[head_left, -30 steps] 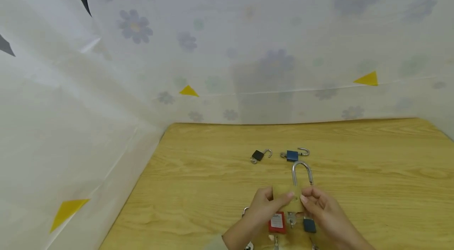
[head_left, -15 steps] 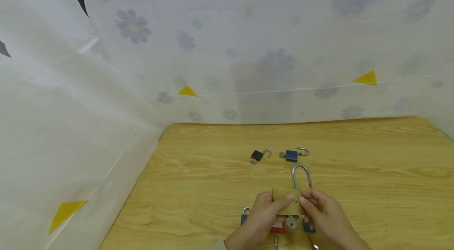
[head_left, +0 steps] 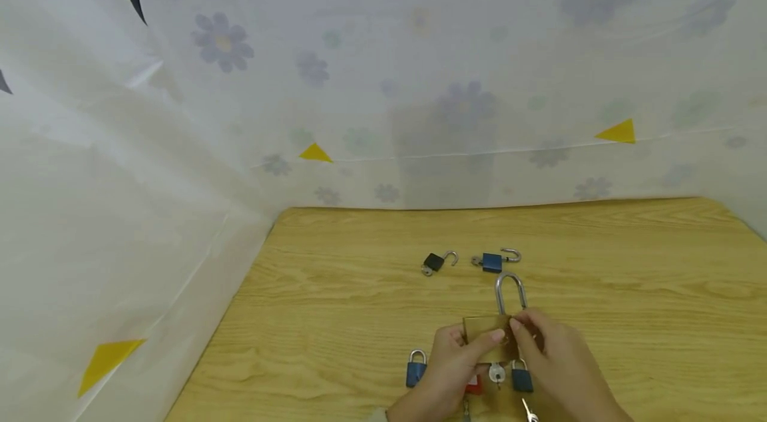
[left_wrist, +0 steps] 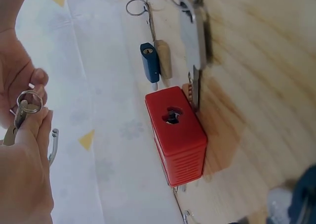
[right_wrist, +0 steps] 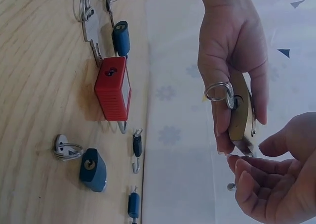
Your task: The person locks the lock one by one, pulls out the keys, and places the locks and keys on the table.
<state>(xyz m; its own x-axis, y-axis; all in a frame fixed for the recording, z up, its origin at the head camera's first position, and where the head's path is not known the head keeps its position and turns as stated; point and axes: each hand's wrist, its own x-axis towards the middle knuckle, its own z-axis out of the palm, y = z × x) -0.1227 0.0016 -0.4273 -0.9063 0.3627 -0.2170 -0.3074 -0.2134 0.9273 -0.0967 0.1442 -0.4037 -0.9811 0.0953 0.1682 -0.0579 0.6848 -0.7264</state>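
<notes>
A large brass padlock (head_left: 479,327) is held up over the table, its steel shackle (head_left: 509,283) raised and one leg free of the body. My left hand (head_left: 443,363) grips the body, thumb across the front. At its right edge, my right hand (head_left: 554,350) pinches the padlock between thumb and forefinger. A key (head_left: 497,374) on a ring (right_wrist: 217,91) sticks out of the keyhole underneath. Below the hands lies a red padlock (left_wrist: 177,130) with a white label, partly hidden by the left hand in the head view.
Blue padlocks with closed shackles lie to the left (head_left: 416,372) and right (head_left: 522,380), each near a hand. Farther back rest a black padlock (head_left: 434,262) and a blue padlock (head_left: 493,263), both with open shackles and keys. A patterned white sheet (head_left: 359,76) hangs behind the table (head_left: 335,289).
The brass padlock has shifted slightly right and a little lower with both hands. The left-hand blue padlock has come into fuller view, while the red padlock is more covered.
</notes>
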